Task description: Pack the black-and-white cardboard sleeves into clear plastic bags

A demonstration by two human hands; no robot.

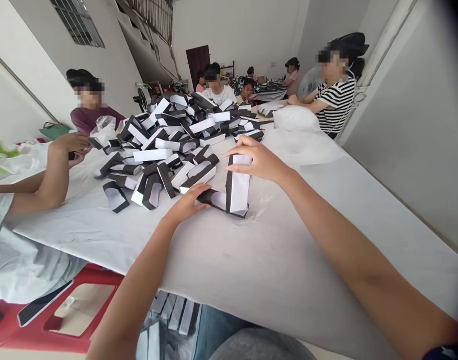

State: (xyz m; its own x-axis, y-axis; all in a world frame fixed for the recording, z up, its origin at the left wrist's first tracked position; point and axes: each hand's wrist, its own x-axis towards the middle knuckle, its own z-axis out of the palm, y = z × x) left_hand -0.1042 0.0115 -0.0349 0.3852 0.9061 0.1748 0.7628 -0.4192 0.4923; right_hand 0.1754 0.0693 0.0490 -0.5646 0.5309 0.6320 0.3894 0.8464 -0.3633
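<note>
My right hand [247, 155] is closed around the top of a black-and-white paper box [239, 192], thumb and fingers on opposite sides. The box stands on end on the table. To its left, my left hand [191, 201] has its fingers on another black box [216, 199] with a pale cut-out, which lies flat; its far end runs behind the upright box. A large pile of similar boxes [168, 145] rises just beyond both hands.
A white sheet covers the table [289, 260]. A white plastic bag bundle [296, 120] lies at the far right. A co-worker's hands [73, 146] are at the left edge. Below are a red stool [82, 305] and a bag of stacked boxes [172, 315]. Other people sit around.
</note>
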